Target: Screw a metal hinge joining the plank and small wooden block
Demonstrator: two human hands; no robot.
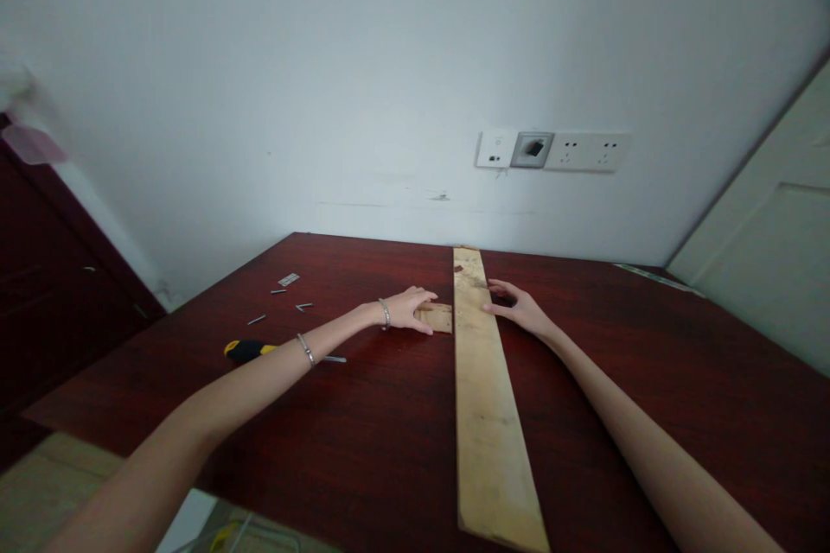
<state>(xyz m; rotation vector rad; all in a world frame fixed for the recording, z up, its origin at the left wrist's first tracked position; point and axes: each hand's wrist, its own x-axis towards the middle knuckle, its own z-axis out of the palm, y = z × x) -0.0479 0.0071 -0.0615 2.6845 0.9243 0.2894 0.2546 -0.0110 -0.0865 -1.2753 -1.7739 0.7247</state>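
Observation:
A long pale wooden plank [485, 397] lies lengthwise on the dark red table [616, 380], running from the near edge to the wall. My left hand [408, 309] rests flat, fingers stretched out, on a small wooden block [438, 317] that sits against the plank's left side. My right hand [519, 307] lies at the plank's right edge with its fingers spread and thumb touching the wood. Neither hand grips anything.
A screwdriver with a yellow and black handle [246, 351] lies under my left forearm. Several loose screws [285, 294] are scattered at the table's left rear. Wall sockets [551, 150] sit above the plank. A dark cabinet [52, 276] stands left, a white door [771, 251] right.

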